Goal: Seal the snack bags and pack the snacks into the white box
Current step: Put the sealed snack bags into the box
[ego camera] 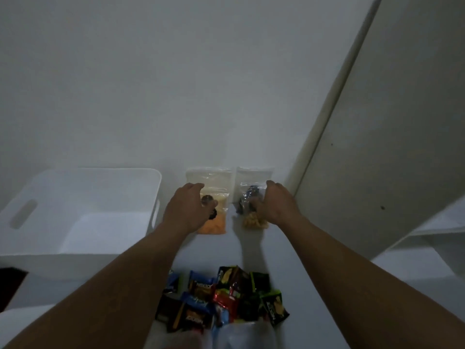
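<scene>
The left hand [187,207] is laid, fingers curled, on the orange-filled snack bag [214,222]; the right hand [275,202] likewise on its neighbour bag [251,197], at the bench's far edge, probably for sealing. Whether either is gripped cannot be told. The white box [75,215] waits at the left edge; wrapped snacks [221,295] are heaped near.

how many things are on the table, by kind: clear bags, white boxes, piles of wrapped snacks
clear zip bags: 2, one with orange snacks under the left hand, one with dark and yellowish snacks under the right hand
white box: 1, left of the bags
pile of small wrapped snacks: 1, near edge; single packets too jumbled to count
total: 4
</scene>
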The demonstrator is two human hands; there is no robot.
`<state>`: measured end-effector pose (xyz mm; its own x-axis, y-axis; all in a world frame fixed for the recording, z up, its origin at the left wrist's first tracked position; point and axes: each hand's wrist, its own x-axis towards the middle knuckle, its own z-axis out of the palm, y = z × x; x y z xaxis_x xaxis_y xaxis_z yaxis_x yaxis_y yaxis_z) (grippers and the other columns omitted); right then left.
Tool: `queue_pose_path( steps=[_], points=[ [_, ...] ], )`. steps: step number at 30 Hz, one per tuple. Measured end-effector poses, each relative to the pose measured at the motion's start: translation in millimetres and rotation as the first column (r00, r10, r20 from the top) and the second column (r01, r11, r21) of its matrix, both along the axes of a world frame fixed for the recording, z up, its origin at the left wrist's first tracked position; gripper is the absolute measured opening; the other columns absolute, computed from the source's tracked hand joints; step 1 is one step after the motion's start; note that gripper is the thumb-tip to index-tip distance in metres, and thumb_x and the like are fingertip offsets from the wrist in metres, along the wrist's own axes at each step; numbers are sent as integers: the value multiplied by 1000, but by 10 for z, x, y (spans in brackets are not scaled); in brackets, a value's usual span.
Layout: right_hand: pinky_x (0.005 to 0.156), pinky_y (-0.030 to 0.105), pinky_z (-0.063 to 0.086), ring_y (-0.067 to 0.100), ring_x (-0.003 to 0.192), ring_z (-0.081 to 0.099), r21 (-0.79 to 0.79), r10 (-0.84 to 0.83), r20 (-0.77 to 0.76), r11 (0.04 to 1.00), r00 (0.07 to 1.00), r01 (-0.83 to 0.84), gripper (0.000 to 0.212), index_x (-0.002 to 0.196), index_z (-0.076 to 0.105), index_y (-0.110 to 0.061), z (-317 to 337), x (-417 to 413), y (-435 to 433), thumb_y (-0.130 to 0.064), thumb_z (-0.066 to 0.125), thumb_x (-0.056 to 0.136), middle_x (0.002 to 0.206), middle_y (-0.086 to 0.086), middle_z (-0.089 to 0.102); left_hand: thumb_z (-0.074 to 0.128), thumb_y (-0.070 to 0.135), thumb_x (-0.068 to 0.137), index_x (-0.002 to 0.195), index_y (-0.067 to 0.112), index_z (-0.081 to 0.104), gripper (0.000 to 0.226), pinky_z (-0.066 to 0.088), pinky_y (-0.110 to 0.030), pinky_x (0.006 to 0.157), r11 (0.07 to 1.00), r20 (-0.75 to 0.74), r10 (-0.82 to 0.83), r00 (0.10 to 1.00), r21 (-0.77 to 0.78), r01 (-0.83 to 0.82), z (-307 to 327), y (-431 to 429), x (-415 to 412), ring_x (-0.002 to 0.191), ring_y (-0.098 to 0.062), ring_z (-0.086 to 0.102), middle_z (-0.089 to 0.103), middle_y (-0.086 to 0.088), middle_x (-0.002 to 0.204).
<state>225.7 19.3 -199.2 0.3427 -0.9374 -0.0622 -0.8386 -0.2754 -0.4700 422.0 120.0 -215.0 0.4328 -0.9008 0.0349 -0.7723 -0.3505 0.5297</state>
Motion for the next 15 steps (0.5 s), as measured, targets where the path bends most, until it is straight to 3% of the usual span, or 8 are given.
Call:
queue_pose_path(
  steps=[4,9,12,15],
  points=[
    [89,38,48,36,115,56,33,-73,50,997,996,71,53,127,48,-3,-363,-10,-401,-33,67,88,126,18,56,62,47,87,130,13,52,56,46,-39,92,979,-61,199,978,-18,-201,-385,-244,29,114,-32,55,58,-13,123],
    [77,33,42,35,113,57,50,-170,129,985,977,165,43,123,46,-8,-738,-23,-630,-29,66,90,123,15,57,69,34,86,123,13,52,46,43,-32,79,934,-147,351,925,-7,-356,-758,-421,-14,108,-31,60,64,-13,117],
    [69,30,36,31,104,61,46,-211,155,977,965,206,33,115,46,-14,-889,-13,-696,-28,65,91,113,9,62,71,33,85,117,15,49,42,43,-33,74,890,-176,437,882,-56,-452,-860,-513,-57,104,-33,62,67,-13,111],
    [65,32,42,31,91,63,47,-231,242,973,942,227,30,103,41,-20,-1023,40,-762,-24,66,88,100,8,65,73,30,85,115,17,44,43,43,-34,71,837,-280,500,819,-86,-540,-873,-583,-100,98,-32,63,67,-11,110]
  ],
)
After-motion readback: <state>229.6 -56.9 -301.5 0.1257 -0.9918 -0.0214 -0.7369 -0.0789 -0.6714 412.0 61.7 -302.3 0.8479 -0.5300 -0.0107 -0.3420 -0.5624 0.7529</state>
